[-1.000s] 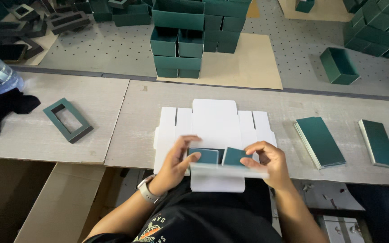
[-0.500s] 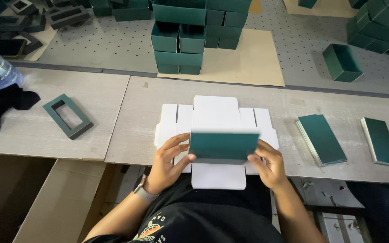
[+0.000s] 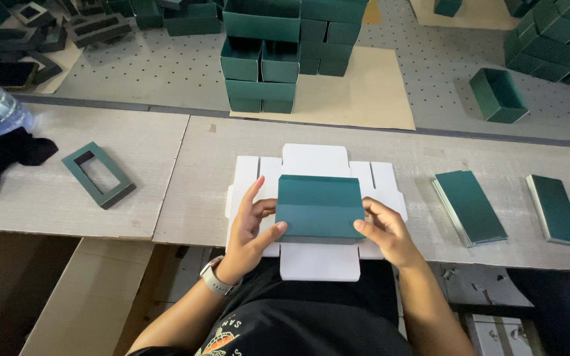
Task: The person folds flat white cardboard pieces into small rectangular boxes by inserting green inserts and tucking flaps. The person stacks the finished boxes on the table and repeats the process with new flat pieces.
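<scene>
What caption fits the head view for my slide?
Left hand and right hand hold a green folded card piece over a flat white box blank.

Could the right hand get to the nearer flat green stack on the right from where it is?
Probably yes: the right hand holds the green panel, and only bare tabletop lies between it and the stack.
</scene>
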